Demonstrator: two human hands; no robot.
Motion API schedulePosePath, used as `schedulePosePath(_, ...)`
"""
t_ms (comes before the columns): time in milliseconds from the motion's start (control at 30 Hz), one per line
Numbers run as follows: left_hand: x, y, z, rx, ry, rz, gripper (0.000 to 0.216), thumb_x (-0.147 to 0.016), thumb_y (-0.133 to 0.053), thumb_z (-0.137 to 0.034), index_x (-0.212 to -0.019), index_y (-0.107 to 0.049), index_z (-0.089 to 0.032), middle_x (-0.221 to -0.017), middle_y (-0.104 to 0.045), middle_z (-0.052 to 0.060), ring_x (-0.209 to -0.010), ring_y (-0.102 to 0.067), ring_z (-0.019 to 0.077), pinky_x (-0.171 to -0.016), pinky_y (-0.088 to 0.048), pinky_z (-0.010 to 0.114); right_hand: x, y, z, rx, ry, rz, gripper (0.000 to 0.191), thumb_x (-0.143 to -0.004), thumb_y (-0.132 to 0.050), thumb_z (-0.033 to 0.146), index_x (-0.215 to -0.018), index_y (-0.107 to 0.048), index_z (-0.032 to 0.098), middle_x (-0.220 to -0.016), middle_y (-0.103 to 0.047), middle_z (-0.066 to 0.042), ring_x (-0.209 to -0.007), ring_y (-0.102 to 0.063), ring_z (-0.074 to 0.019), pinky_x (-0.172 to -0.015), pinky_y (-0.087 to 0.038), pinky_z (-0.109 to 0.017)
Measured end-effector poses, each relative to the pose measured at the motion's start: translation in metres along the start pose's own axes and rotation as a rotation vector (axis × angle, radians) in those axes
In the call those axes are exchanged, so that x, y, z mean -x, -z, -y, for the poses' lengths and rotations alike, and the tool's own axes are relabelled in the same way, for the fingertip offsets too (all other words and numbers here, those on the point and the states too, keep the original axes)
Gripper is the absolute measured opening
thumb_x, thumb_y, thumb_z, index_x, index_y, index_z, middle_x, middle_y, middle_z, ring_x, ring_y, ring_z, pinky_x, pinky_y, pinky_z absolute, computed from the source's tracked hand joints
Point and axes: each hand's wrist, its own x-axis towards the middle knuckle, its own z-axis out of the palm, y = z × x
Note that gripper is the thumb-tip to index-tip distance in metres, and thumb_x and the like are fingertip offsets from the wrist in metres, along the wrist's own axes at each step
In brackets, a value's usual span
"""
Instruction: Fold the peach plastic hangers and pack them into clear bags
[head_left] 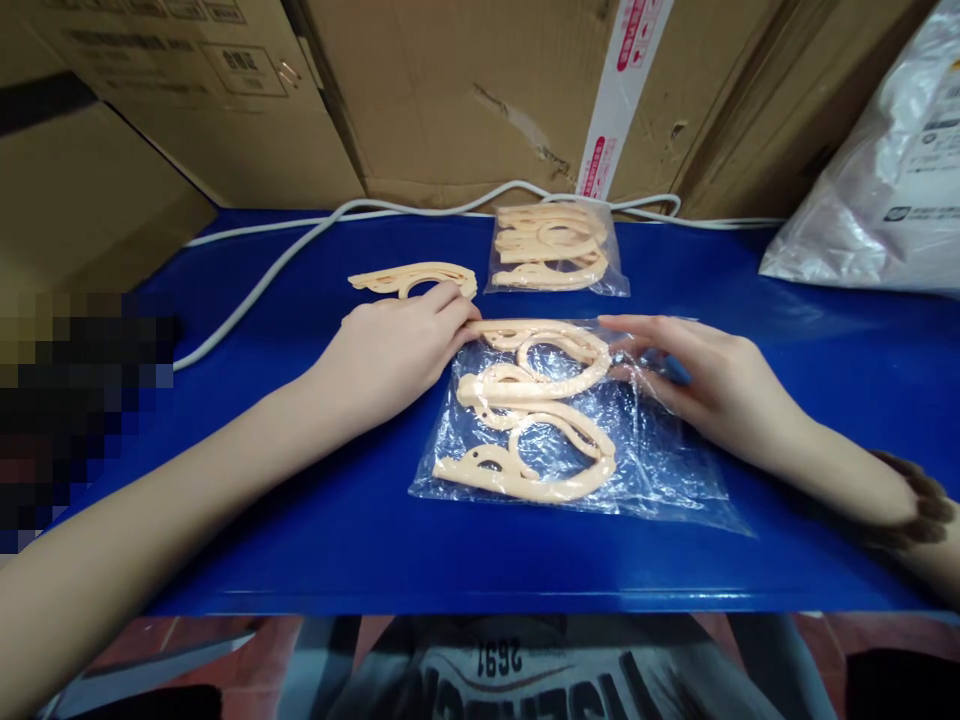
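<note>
Clear plastic bag with peach plastic folding hangers lies flat mid blue counter. Left hand rests at bag's upper left corner, fingers curled loosely, tips touching top hanger's end. Right hand flat on bag's right edge, fingers extended, pressing film. Loose peach hanger just behind left hand; second filled bag farther back, near white cable and cardboard boxes.

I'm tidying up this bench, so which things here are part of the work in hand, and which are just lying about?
In hand:
left hand at the mouth of the clear bag
right hand flat on that bag
peach plastic pieces inside it
loose peach piece by the left hand

Lying about:
filled bag further back
white cable
cardboard boxes
white sack
</note>
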Motion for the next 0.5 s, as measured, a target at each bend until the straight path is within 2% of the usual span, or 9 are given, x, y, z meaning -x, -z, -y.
schedulePosePath(100,0.003,0.004,0.001,0.058,0.040,-0.082,0.031,-0.106,-0.043,-0.038,-0.122,-0.062,-0.019,-0.129,-0.068,0.006,-0.093,-0.070,0.0247,-0.052,-0.030,0.028,0.002,0.003,0.001,-0.021,-0.007,-0.013,0.042,-0.100,-0.057,0.034,-0.140,-0.060,0.019,-0.106,-0.077,-0.008,-0.091,-0.073,-0.0231,-0.077,-0.057,-0.035)
schedulePosePath(167,0.005,0.009,0.003,0.116,0.035,-0.093,0.028,-0.103,-0.047,-0.041,-0.113,-0.062,-0.019,-0.120,-0.070,0.006,-0.089,-0.069,0.0227,-0.053,-0.030,0.027,0.003,0.005,0.001,-0.028,-0.012,-0.028,0.041,-0.100,-0.056,0.032,-0.139,-0.059,0.020,-0.103,-0.077,-0.006,-0.089,-0.073,-0.0214,-0.076,-0.057,-0.033)
schedulePosePath(233,0.006,0.016,0.006,0.199,-0.023,-0.046,0.031,-0.100,-0.049,-0.049,-0.101,-0.061,-0.020,-0.101,-0.072,0.005,-0.078,-0.066,0.0202,-0.054,-0.031,0.028,0.004,0.007,0.001,-0.027,-0.013,-0.040,0.040,-0.100,-0.057,0.031,-0.138,-0.059,0.021,-0.099,-0.077,-0.005,-0.086,-0.074,-0.0201,-0.075,-0.057,-0.032)
schedulePosePath(333,0.006,0.022,0.011,0.310,-0.161,0.097,0.039,-0.092,-0.053,-0.061,-0.086,-0.059,-0.023,-0.080,-0.068,0.002,-0.067,-0.060,0.0191,-0.055,-0.032,0.029,0.004,0.009,0.002,-0.039,-0.021,-0.055,0.039,-0.099,-0.059,0.030,-0.137,-0.060,0.022,-0.097,-0.077,-0.003,-0.085,-0.074,-0.0190,-0.078,-0.058,-0.032)
schedulePosePath(400,0.006,0.024,0.015,0.351,-0.216,0.167,0.038,-0.088,-0.057,-0.061,-0.082,-0.058,-0.024,-0.075,-0.065,0.001,-0.065,-0.059,0.0190,-0.056,-0.034,0.030,0.005,0.010,0.003,-0.052,-0.035,-0.058,0.039,-0.098,-0.060,0.029,-0.137,-0.060,0.023,-0.100,-0.078,-0.003,-0.086,-0.075,-0.0190,-0.080,-0.058,-0.032)
schedulePosePath(500,0.006,0.023,0.019,0.373,-0.221,0.180,0.033,-0.087,-0.060,-0.057,-0.090,-0.062,-0.024,-0.080,-0.066,0.002,-0.066,-0.059,0.0189,-0.058,-0.036,0.030,0.006,0.011,0.004,-0.051,-0.036,-0.048,0.041,-0.099,-0.059,0.030,-0.139,-0.059,0.024,-0.106,-0.078,-0.004,-0.091,-0.075,-0.0206,-0.082,-0.059,-0.034)
